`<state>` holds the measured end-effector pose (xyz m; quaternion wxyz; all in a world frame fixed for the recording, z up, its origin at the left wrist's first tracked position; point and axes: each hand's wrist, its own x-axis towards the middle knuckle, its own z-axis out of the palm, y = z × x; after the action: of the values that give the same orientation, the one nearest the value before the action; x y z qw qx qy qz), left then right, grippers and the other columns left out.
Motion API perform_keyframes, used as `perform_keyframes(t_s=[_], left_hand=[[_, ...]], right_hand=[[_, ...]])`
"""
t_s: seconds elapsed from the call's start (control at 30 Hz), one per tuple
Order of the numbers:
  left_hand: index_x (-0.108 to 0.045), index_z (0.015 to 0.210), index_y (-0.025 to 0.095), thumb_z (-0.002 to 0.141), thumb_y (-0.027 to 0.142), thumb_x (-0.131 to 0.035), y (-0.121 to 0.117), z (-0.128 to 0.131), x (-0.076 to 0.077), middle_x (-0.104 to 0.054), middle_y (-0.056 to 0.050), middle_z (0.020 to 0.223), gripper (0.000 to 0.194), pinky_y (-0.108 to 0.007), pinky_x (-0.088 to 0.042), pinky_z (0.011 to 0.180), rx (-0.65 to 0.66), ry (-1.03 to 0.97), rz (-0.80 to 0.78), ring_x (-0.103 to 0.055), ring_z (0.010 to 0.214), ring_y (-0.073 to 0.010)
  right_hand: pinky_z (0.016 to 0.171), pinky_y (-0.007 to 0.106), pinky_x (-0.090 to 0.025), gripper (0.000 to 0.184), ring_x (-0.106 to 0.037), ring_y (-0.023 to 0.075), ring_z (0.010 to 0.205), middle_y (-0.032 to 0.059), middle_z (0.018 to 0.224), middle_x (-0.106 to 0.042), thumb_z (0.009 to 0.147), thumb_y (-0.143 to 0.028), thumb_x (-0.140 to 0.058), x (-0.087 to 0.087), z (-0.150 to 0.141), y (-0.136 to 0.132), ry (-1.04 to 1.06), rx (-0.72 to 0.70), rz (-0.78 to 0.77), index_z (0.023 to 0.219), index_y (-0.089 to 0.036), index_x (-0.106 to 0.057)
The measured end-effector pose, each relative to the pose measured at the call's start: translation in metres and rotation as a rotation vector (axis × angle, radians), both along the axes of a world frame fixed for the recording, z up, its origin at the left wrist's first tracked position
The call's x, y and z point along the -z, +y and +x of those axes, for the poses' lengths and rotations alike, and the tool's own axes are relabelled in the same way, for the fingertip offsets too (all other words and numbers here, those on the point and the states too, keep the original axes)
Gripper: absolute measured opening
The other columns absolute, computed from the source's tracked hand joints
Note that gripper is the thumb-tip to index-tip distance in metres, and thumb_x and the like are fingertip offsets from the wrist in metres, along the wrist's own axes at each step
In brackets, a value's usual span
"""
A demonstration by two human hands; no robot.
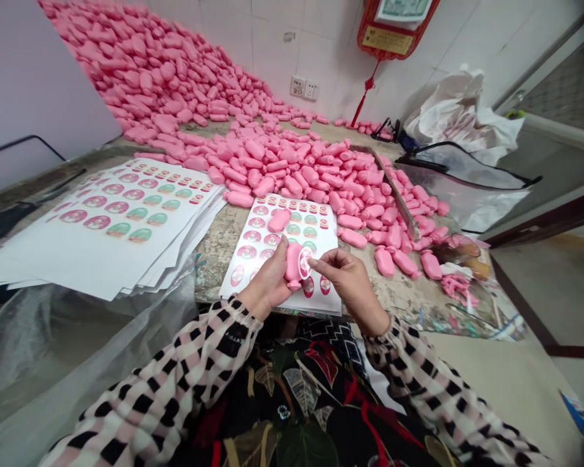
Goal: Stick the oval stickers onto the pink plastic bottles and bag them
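Note:
My left hand point(267, 280) is closed around a pink plastic bottle point(293, 264), held upright over the near edge of the table. My right hand point(346, 275) pinches a round sticker point(304, 262) and presses it against the bottle's face. Under both hands lies a sticker sheet point(282, 243) with round and oval labels. Another pink bottle point(278, 221) rests on that sheet.
A big heap of pink bottles point(292, 165) covers the table's middle and climbs the back left wall point(141, 71). A stack of sticker sheets point(102, 224) lies at left. Clear plastic sheeting point(78, 337) hangs off the front left. A white bag point(460, 113) sits back right.

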<state>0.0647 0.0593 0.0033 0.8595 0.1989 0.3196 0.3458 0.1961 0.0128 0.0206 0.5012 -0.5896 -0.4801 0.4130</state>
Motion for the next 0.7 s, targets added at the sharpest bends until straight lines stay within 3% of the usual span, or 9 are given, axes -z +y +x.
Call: perform_keyframes(t_s=[0.17, 0.37, 0.57, 0.7], left_hand=[[-0.053, 0.093, 0.014, 0.082, 0.063, -0.032, -0.003, 0.002, 0.007, -0.05, -0.001, 0.055, 0.055, -0.021, -0.036, 0.033, 0.024, -0.094, 0.047, -0.048, 0.039, -0.0122], [-0.053, 0.099, 0.013, 0.082, 0.065, -0.028, -0.005, 0.002, 0.005, -0.051, -0.002, 0.051, 0.06, -0.021, -0.035, 0.032, 0.016, -0.034, 0.075, -0.05, 0.037, -0.0142], [-0.052, 0.093, 0.015, 0.083, 0.063, -0.029, -0.006, 0.002, 0.003, -0.052, -0.002, 0.054, 0.055, -0.018, -0.03, 0.03, 0.015, -0.011, 0.077, -0.049, 0.037, -0.0127], [-0.05, 0.088, 0.016, 0.086, 0.056, -0.032, -0.005, -0.003, 0.002, -0.05, -0.001, 0.053, 0.044, -0.016, -0.028, 0.031, 0.173, 0.023, 0.042, -0.051, 0.042, -0.0129]], right_hand=[[0.041, 0.023, -0.032, 0.029, -0.042, 0.008, 0.038, -0.0057, 0.046, -0.051, 0.064, -0.042, -0.072, -0.001, -0.01, -0.002, 0.015, -0.037, -0.026, 0.061, -0.019, -0.055], [0.04, 0.023, -0.033, 0.028, -0.042, 0.0083, 0.038, -0.0051, 0.047, -0.053, 0.064, -0.042, -0.072, 0.001, -0.009, -0.002, 0.06, -0.04, -0.036, 0.061, -0.02, -0.054], [0.04, 0.023, -0.031, 0.029, -0.04, 0.0078, 0.04, -0.0049, 0.049, -0.051, 0.063, -0.043, -0.072, 0.005, -0.007, 0.0, 0.052, -0.007, -0.045, 0.062, -0.019, -0.055], [0.047, 0.022, -0.035, 0.024, -0.045, 0.0079, 0.049, -0.0037, 0.06, -0.055, 0.063, -0.038, -0.073, -0.004, 0.002, 0.0, 0.154, -0.021, -0.042, 0.065, -0.019, -0.058]])
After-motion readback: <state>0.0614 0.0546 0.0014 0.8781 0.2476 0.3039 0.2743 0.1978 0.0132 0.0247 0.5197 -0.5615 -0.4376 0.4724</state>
